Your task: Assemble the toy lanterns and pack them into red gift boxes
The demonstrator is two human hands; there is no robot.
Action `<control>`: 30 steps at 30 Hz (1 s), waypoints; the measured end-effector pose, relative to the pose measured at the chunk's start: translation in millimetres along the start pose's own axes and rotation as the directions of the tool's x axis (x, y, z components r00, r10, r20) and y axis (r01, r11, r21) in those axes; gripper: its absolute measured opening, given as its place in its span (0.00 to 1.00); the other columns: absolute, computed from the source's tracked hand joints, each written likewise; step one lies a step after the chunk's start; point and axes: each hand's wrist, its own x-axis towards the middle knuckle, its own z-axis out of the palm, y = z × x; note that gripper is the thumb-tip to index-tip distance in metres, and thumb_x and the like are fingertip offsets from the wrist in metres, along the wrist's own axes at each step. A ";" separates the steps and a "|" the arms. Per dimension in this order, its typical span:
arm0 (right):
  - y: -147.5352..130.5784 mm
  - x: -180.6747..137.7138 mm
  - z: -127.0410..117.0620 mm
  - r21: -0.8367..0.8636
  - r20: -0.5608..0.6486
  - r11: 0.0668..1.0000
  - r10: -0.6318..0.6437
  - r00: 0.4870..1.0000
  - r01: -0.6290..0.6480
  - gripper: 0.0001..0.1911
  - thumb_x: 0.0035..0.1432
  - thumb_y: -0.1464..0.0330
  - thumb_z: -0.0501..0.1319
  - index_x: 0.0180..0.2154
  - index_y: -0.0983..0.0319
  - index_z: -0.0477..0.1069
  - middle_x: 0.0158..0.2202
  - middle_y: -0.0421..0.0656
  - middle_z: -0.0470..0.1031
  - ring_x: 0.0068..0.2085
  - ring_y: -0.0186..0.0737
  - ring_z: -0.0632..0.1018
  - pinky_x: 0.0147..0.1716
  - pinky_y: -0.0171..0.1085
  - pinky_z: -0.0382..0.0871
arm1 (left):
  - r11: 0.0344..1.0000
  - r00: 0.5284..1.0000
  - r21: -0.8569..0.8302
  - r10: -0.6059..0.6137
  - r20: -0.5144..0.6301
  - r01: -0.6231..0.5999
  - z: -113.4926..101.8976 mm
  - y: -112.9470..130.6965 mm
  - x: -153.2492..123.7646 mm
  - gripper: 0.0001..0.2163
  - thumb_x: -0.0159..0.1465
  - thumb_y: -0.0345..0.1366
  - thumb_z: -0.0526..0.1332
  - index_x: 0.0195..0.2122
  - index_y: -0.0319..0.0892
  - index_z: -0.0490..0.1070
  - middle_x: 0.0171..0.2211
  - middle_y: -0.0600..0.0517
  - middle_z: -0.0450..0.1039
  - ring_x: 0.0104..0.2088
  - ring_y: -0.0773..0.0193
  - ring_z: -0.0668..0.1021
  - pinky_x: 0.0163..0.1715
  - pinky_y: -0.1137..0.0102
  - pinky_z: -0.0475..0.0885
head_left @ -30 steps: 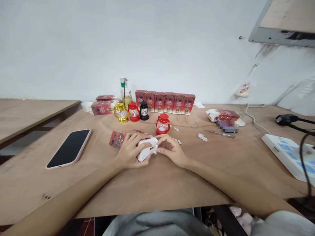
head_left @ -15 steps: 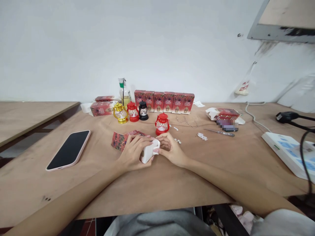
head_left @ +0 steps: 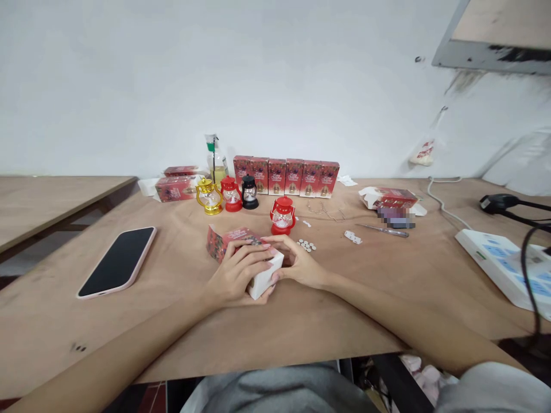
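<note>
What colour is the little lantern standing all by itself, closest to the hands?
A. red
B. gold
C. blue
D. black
A: the lone lantern just behind the left hand and right hand is red, while the gold lantern and black lantern stand farther back in a row near the boxes.

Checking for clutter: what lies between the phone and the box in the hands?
In the head view, only bare table lies between the phone and the box.
</note>
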 end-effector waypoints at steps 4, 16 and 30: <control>-1.1 -0.5 -2.5 0.071 0.139 0.997 0.008 0.990 -0.018 0.47 0.38 0.66 0.74 0.58 0.51 0.55 0.56 0.44 0.66 0.57 0.43 0.68 0.49 0.41 0.69 | 0.984 0.984 0.060 0.173 -0.042 -0.170 0.4 -4.7 -3.3 0.16 0.54 0.37 0.65 0.42 0.44 0.63 0.39 0.48 0.79 0.45 0.58 0.78 0.49 0.56 0.66; -5.1 -7.8 4.2 -0.175 -0.064 0.954 -0.258 0.964 0.244 0.19 0.55 0.63 0.64 0.46 0.53 0.60 0.61 0.44 0.56 0.58 0.41 0.68 0.53 0.43 0.67 | 0.951 0.966 0.196 -0.252 0.051 0.237 4.1 -7.3 -7.2 0.49 0.47 0.59 0.65 0.66 0.46 0.46 0.68 0.39 0.27 0.65 0.34 0.40 0.58 0.37 0.35; -5.6 -8.0 -10.0 -0.820 0.461 0.080 -0.495 0.736 0.567 0.14 0.59 0.68 0.55 0.47 0.56 0.70 0.55 0.45 0.68 0.66 0.49 0.53 0.59 0.56 0.57 | 0.640 0.694 -0.426 -0.719 -0.039 0.639 2.6 -11.0 -3.8 0.38 0.56 0.36 0.65 0.62 0.49 0.42 0.52 0.45 0.64 0.51 0.57 0.72 0.48 0.58 0.72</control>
